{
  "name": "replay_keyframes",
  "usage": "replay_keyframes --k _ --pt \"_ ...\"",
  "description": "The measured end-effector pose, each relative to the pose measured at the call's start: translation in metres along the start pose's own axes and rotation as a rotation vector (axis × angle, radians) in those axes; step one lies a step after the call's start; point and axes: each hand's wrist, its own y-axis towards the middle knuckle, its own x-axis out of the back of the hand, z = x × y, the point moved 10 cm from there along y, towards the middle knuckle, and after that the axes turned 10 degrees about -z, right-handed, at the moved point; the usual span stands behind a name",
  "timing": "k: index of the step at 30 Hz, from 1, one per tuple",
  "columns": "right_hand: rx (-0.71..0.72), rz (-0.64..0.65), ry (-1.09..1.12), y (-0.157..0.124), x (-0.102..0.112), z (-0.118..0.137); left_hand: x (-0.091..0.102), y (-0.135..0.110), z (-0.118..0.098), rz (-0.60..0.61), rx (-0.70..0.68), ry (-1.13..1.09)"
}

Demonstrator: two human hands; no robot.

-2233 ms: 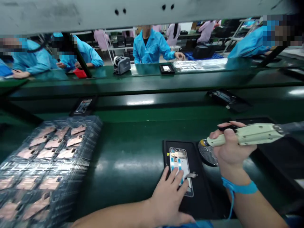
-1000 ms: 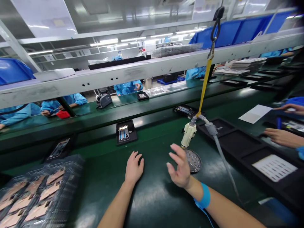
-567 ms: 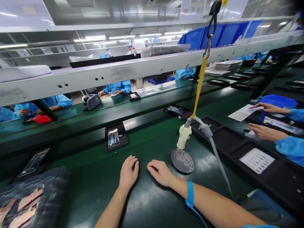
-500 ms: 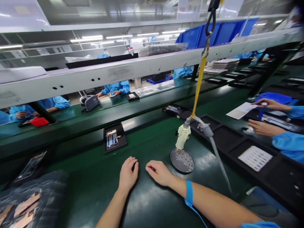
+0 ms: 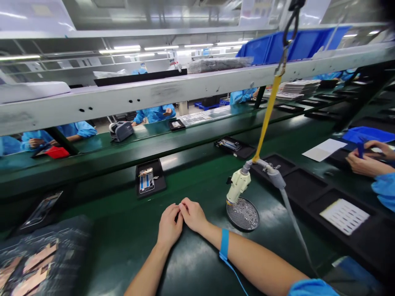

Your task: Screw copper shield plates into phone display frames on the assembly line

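My left hand [image 5: 169,225] lies palm down on the green belt [image 5: 123,238], holding nothing. My right hand [image 5: 193,214] rests beside it with fingers curled, its fingertips touching those of the left; nothing shows in it. A blue wrist strap [image 5: 224,243] circles my right wrist. Beyond the hands, a black tray [image 5: 158,188] carries an opened phone [image 5: 146,180]. To the right, a cream electric screwdriver [image 5: 237,187] hangs on a yellow strap [image 5: 267,119] over a round dish of screws [image 5: 243,214].
Stacked clear trays of copper-coloured parts [image 5: 37,263] sit at the lower left. Long black trays [image 5: 304,191], one with a white perforated sheet [image 5: 344,216], run along the right. A co-worker's hands [image 5: 367,162] work at the far right. People in blue coats sit across the line under a grey shelf beam [image 5: 154,94].
My right hand let go of the screwdriver, which now hangs, and the phone tray moved off onto the far belt. Both hands came down on the belt and have drawn together until they touch.
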Motion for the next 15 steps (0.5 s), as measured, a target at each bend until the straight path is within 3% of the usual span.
replay_keyframes --k 9,15 --pt "-0.008 0.042 0.084 -0.005 -0.006 -0.003 -0.001 -0.004 -0.002 0.051 0.065 -0.007" --pt "-0.039 -0.043 0.171 0.001 0.005 -0.003 -0.007 0.016 -0.001 0.065 0.129 -0.048"
